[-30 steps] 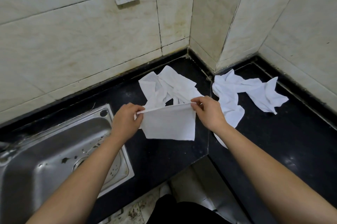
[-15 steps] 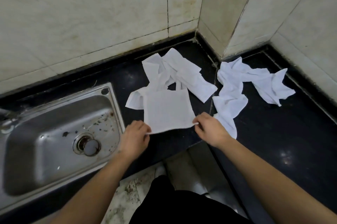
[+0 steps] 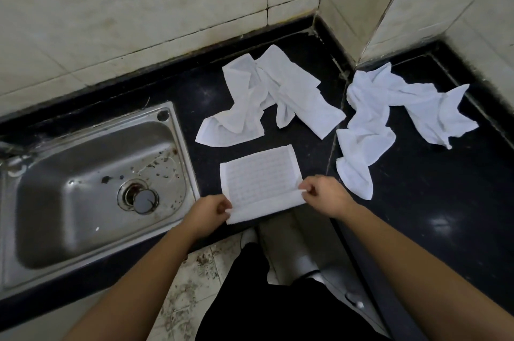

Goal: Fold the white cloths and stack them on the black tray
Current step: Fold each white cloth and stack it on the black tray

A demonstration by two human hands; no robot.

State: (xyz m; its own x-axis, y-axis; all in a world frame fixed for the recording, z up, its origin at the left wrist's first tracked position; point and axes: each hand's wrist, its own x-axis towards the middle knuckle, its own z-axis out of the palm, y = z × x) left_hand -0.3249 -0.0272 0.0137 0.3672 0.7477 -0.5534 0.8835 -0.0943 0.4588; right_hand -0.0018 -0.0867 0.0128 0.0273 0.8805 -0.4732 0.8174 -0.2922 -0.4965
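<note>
A white waffle-weave cloth (image 3: 260, 176) lies flat on the black counter (image 3: 434, 187), its near edge hanging over the counter's front lip. My left hand (image 3: 210, 210) pinches its near left corner. My right hand (image 3: 322, 194) pinches the near right corner, where the near edge is turned up a little. Behind it lies a crumpled pile of white cloths (image 3: 274, 96). Another crumpled heap of white cloths (image 3: 389, 115) lies to the right, past the counter seam. No black tray is in view.
A steel sink (image 3: 91, 187) with a drain plug and dirt specks is set into the counter at the left. Tiled walls close the back and right, with a column corner jutting in behind the cloths. Below the counter edge are a stained floor and my dark clothing.
The cloth, held up in the air a second ago, now lies on the counter. Both hands drew it toward the front edge and hold its near corners. The camera tilted down.
</note>
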